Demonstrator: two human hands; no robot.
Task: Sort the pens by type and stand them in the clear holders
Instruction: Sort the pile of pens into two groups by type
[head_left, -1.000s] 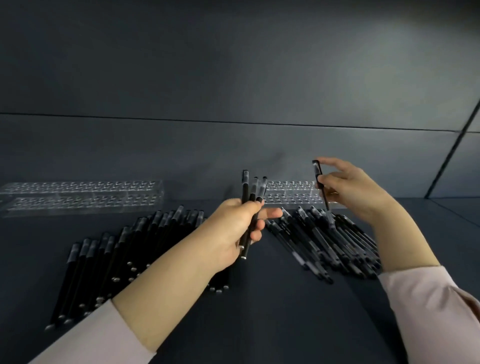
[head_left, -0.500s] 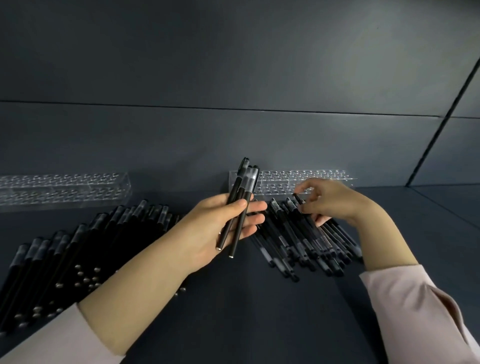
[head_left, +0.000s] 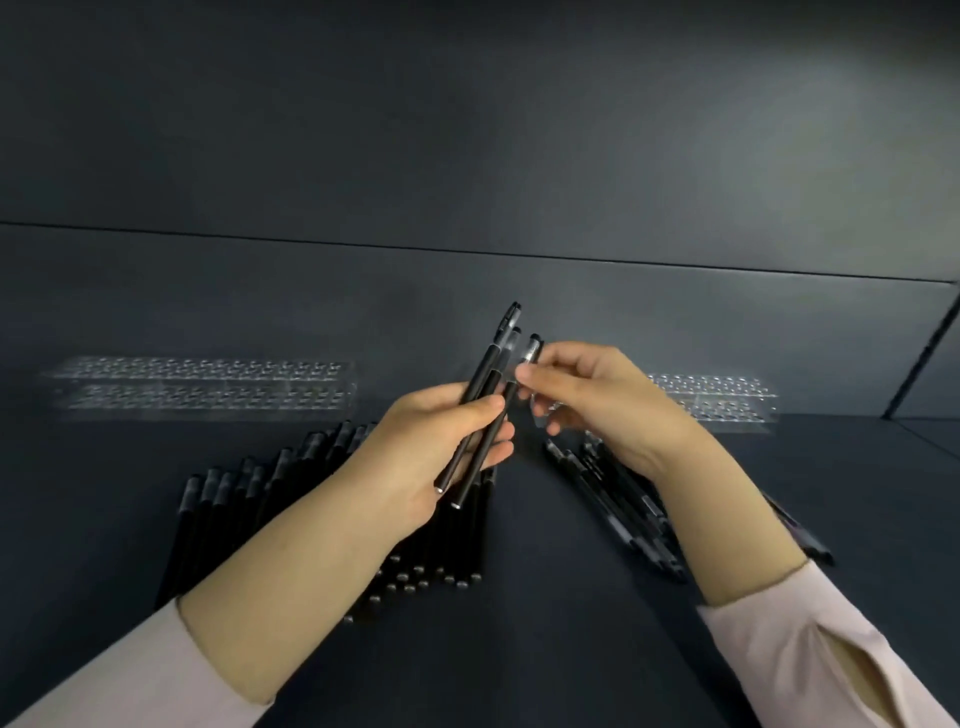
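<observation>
Gathering one type: my left hand (head_left: 431, 452) grips a pen bundle (head_left: 485, 387), my right hand (head_left: 597, 405) pinches another pen (head_left: 531, 352), probably to tuck in next

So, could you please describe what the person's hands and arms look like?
The left hand and right hand are bare, without gloves. The left sleeve and right sleeve are loose, pale pink fabric, ending partway up the forearms.

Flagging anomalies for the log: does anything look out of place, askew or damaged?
Nothing damaged or spilled. The right pile is a loose, crossed heap, while the left pile lies in a neat row. The left holder and right holder show no standing pens. The left hand grips a pen bundle; right hand pinches one pen.
</observation>
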